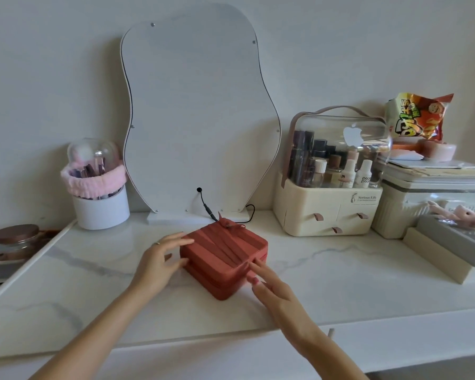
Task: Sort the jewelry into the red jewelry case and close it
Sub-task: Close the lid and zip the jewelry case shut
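Red jewelry case (225,259) closed, contents hidden; left hand (159,261), right hand (269,286) released, fingers touching it.

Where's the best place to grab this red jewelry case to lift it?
Grip the red jewelry case by its two short side walls, one hand from each side, where the hands already are; it lies flat and closed, and the bow on the lid offers no firm hold.

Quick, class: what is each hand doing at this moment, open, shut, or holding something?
Left hand: open, straight fingers touching the red jewelry case.
Right hand: open, fingertips against the case's front edge, gripping nothing.
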